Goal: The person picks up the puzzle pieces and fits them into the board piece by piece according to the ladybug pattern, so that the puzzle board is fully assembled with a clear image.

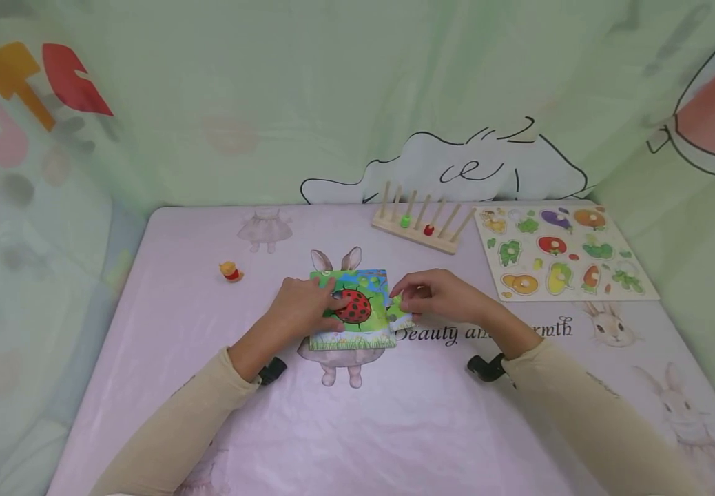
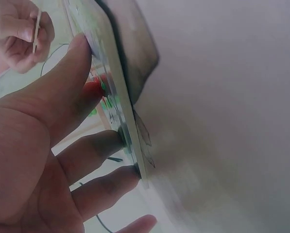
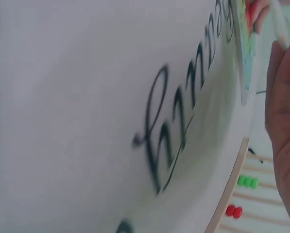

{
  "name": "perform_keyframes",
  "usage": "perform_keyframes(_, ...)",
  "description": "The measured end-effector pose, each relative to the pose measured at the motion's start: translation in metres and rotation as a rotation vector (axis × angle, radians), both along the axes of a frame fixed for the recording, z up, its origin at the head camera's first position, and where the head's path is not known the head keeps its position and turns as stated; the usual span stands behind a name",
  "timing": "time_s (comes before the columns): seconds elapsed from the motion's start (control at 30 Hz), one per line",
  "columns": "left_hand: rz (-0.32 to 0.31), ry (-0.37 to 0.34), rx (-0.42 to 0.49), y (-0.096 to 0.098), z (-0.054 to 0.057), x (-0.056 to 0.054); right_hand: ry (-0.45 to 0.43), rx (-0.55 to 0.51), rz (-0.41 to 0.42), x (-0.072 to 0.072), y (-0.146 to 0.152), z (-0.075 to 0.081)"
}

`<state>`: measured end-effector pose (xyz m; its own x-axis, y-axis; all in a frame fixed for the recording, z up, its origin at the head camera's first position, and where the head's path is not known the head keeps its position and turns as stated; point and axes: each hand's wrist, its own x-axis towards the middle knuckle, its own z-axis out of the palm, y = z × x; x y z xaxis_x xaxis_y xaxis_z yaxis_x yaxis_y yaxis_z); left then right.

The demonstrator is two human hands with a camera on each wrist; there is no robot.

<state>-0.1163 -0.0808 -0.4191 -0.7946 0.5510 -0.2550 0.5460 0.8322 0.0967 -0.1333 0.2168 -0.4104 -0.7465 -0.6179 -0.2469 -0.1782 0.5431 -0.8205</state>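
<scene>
A square ladybug jigsaw board (image 1: 353, 339) lies near the middle of the table, over a printed rabbit. My left hand (image 1: 300, 306) reaches onto it from the left, its fingers spread and touching the picture. In the left wrist view, straight fingertips and thumb of the left hand (image 2: 38, 131) rest on the board. Just beyond the board's right edge, my right hand (image 1: 447, 296) pinches a thin green puzzle piece (image 1: 401, 319) between thumb and fingers. The right wrist view catches this piece (image 3: 280, 22) edge-on, above the fingertips.
A wooden peg rack (image 1: 416, 234) with green and red beads stands at the back. Right of it lies a vegetable puzzle board (image 1: 565, 251). A small yellow-and-red bear figure (image 1: 230, 271) sits to the left. Fabric walls (image 1: 221, 103) enclose the table.
</scene>
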Motion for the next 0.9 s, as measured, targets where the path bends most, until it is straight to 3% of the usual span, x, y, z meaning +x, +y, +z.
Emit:
perform_keyframes(0.17,-0.003,0.002,-0.01,0.0,0.0,0.0,-0.03,0.0,-0.026,0.002,-0.017,-0.002)
perform_keyframes(0.4,-0.017,0.029,-0.019,0.0,0.0,0.0,-0.065,0.097,-0.128,0.009,-0.034,-0.006)
perform_keyframes(0.67,-0.011,0.02,-0.019,0.001,-0.001,0.0,-0.233,0.089,-0.302,0.013,-0.046,-0.012)
perform_keyframes(0.9,-0.003,0.013,-0.026,0.002,-0.001,-0.001,-0.17,0.174,-0.322,0.014,-0.052,-0.013)
